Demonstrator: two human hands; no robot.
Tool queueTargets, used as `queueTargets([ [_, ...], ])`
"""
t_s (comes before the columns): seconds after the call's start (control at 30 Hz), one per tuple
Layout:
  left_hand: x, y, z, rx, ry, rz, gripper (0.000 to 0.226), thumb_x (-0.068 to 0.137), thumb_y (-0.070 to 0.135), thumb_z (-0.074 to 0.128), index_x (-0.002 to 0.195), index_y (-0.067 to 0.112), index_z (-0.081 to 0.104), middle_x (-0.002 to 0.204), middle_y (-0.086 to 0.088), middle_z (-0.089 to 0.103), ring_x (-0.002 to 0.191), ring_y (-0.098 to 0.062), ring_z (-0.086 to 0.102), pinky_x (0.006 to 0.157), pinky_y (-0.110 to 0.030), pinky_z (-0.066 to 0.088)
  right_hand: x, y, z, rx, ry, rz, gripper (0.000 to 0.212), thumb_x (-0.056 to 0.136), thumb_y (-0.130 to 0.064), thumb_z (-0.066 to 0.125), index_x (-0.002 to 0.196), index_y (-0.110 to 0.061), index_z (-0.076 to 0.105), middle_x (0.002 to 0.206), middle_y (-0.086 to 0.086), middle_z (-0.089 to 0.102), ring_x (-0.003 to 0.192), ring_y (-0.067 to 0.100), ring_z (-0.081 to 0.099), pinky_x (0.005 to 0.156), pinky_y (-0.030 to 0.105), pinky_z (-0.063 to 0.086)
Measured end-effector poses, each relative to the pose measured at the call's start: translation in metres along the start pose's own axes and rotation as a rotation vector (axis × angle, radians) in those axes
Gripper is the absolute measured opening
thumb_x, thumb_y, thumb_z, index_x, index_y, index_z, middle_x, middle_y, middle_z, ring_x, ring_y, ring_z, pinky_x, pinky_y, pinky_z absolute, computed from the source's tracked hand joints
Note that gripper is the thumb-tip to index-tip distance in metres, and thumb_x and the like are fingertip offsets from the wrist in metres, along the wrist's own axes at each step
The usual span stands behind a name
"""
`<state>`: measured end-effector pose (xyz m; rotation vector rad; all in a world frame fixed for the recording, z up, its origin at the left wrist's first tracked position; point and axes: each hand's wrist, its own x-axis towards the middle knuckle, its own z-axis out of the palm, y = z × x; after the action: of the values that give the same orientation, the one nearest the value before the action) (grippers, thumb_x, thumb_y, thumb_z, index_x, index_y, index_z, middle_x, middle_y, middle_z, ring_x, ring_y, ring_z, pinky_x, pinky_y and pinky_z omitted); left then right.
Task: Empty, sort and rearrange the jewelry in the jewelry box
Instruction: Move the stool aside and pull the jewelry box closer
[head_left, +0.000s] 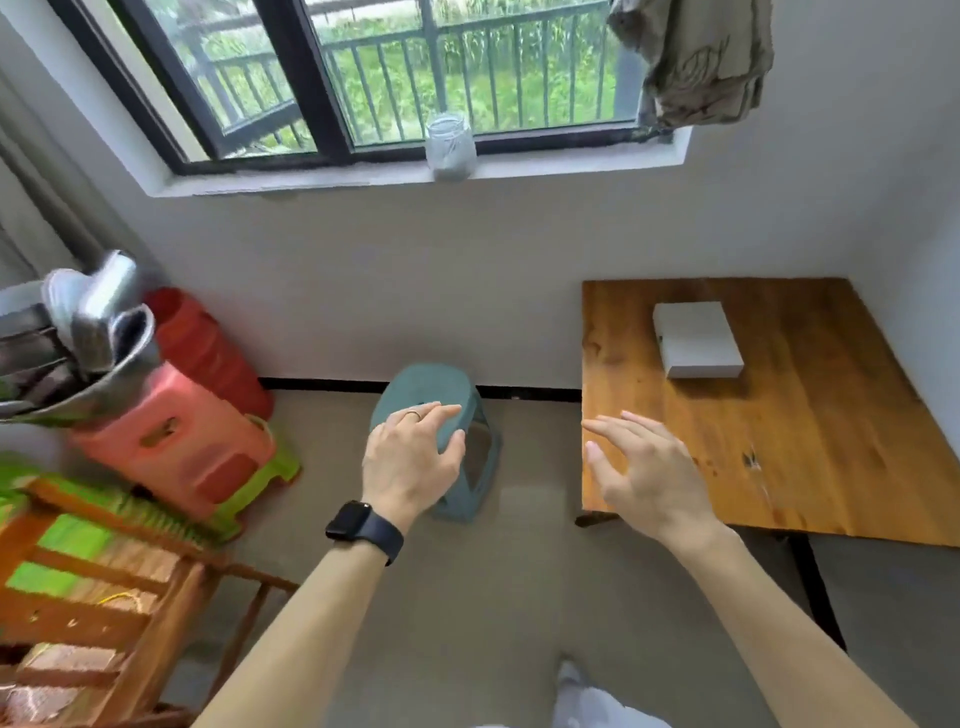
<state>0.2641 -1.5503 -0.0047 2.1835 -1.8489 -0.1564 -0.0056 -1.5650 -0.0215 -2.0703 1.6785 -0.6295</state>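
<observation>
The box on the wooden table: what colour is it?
The small rectangular box is white; head view.

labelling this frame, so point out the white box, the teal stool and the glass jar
white box (696, 338), head view, middle of its top face
teal stool (420, 383), head view, bare part of its seat
glass jar (450, 148), head view, middle of its body

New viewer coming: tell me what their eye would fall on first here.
Two open hands stretch forward mid-frame: the left hand, black watch on its wrist, over a teal stool, the right hand by the near corner of the wooden table. On that table, toward the wall, sits a closed white box, probably the jewelry box.
</observation>
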Motion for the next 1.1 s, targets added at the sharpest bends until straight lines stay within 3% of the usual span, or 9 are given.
queueTargets([
  [0.27, 0.169, -0.001, 0.035, 0.015, -0.082, 0.082, 0.039, 0.095, 0.044, 0.054, 0.133, 0.038, 0.059, 0.136, 0.009, 0.06, 0.131, -0.016, 0.048, 0.105, -0.034, 0.038, 0.135, 0.018, 0.029, -0.007, -0.025, 0.102, 0.034, 0.099, -0.039, 0.052, 0.13, -0.032, 0.064, 0.135, -0.014, 0.062, 0.139, 0.011, 0.042, 0.114, 0.039, 0.034],
  [0.53, 0.332, 0.016, 0.086, 0.02, -0.214, 0.321, 0.038, 0.094, 0.041, 0.055, 0.131, 0.037, 0.061, 0.137, 0.009, 0.06, 0.13, -0.019, 0.05, 0.104, -0.034, 0.041, 0.224, 0.044, 0.062, -0.012, 0.024, 0.32, 0.035, 0.1, -0.043, 0.05, 0.131, -0.035, 0.063, 0.137, -0.015, 0.06, 0.14, 0.01, 0.041, 0.114, 0.04, 0.037],
  [0.87, 0.454, 0.141, 0.172, 0.058, -0.432, 0.83, 0.035, 0.093, 0.034, 0.052, 0.125, 0.035, 0.065, 0.129, 0.014, 0.065, 0.122, -0.019, 0.057, 0.093, -0.035, 0.048, 0.26, 0.102, 0.072, 0.057, 0.191, 0.722, 0.035, 0.101, -0.043, 0.047, 0.133, -0.035, 0.061, 0.138, -0.018, 0.058, 0.14, 0.008, 0.037, 0.111, 0.028, 0.033],
  [1.1, 0.498, 0.23, 0.234, 0.091, -0.539, 1.062, 0.036, 0.097, 0.035, 0.048, 0.129, 0.036, 0.062, 0.134, 0.014, 0.062, 0.129, -0.017, 0.053, 0.102, -0.038, 0.046, 0.291, 0.154, 0.062, 0.063, 0.323, 0.918, 0.036, 0.101, -0.044, 0.047, 0.132, -0.035, 0.062, 0.137, -0.017, 0.059, 0.139, 0.01, 0.041, 0.109, 0.03, 0.036],
])
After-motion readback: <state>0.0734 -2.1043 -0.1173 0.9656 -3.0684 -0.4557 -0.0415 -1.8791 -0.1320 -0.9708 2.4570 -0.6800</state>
